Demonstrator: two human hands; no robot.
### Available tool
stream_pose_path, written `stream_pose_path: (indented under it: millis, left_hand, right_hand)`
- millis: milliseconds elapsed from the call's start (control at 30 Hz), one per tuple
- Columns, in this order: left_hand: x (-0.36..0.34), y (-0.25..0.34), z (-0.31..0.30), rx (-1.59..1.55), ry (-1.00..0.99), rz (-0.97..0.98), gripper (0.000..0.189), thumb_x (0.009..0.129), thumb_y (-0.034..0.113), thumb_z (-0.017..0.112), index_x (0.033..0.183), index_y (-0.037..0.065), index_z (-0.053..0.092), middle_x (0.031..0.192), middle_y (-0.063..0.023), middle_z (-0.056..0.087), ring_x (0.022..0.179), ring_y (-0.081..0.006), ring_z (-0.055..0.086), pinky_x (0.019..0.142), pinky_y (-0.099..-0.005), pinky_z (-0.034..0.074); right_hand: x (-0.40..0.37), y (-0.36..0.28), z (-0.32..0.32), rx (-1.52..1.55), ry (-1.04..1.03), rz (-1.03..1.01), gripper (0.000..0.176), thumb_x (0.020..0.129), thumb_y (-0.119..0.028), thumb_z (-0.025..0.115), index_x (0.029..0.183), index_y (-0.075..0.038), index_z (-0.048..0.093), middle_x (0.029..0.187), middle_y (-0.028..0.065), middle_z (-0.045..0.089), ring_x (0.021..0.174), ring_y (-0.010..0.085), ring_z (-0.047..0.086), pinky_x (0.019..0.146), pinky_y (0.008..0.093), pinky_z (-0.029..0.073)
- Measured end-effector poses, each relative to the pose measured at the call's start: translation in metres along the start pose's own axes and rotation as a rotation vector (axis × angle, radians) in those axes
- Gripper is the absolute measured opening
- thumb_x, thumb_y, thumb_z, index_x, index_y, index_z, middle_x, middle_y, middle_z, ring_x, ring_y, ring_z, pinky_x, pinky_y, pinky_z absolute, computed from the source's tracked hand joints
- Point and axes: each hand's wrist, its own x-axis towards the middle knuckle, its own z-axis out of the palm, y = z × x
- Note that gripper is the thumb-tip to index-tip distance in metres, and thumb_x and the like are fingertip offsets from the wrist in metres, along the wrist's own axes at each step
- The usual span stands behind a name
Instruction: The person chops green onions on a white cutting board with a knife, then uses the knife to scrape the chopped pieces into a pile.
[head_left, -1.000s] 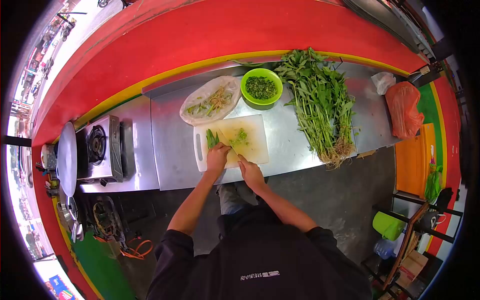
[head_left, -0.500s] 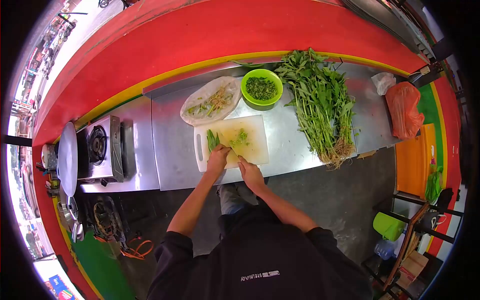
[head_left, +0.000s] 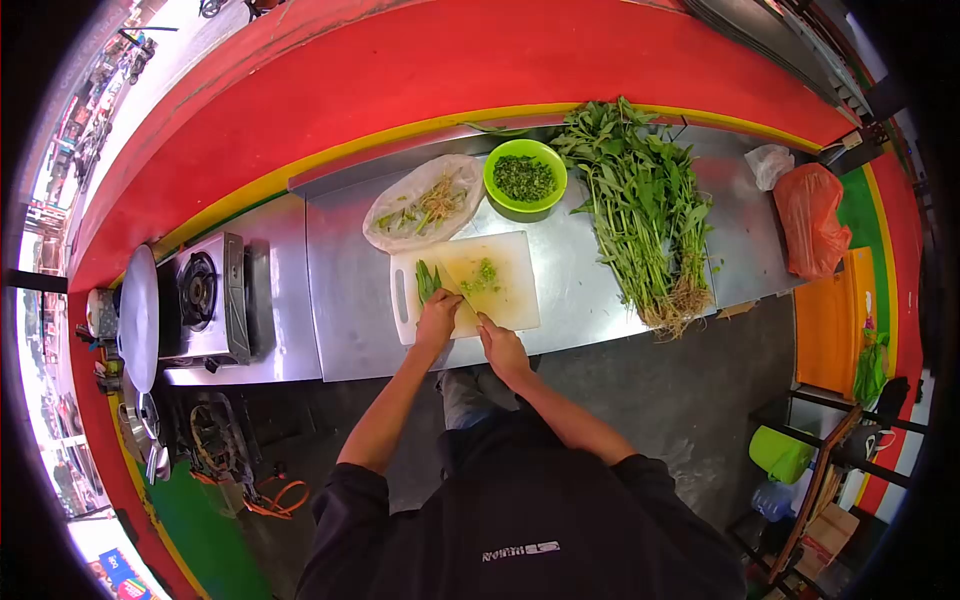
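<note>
Bowl [head_left: 520, 207] holds chopped greens [head_left: 524, 178]; left hand [head_left: 438, 318] clamps stems [head_left: 427, 279], right hand [head_left: 503, 350] grips knife [head_left: 464, 298].

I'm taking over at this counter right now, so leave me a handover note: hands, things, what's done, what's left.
Left hand: pressing down the green stems on the cutting board.
Right hand: closed on a knife, blade at the stems.
Done: chopped bits heaped on the board; the green bowl holds chopped greens, bag of trimmings beside it.
Left: the rest of the stems, plus the pile of leafy greens lying whole on the steel counter.
</note>
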Motion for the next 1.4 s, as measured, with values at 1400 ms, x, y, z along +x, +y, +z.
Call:
stream_pose_path:
  millis: [1400]
  left_hand:
    - [0.008, -0.001, -0.006, -0.118, -0.008, 0.087, 0.008, 0.091, -0.005, 0.061, 0.097, -0.001, 0.059, 0.090, -0.0213, 0.067, 0.085, -0.0425, 0.066, 0.073, -0.0463, 0.053]
  right_hand:
    - [-0.003, 0.002, -0.003, -0.002, 0.001, -0.031, 0.035, 0.104, -0.025, 0.055, 0.129, -0.003, 0.062, 0.078, 0.0288, 0.068, 0.073, 0.0477, 0.068, 0.066, 0.0552, 0.054]
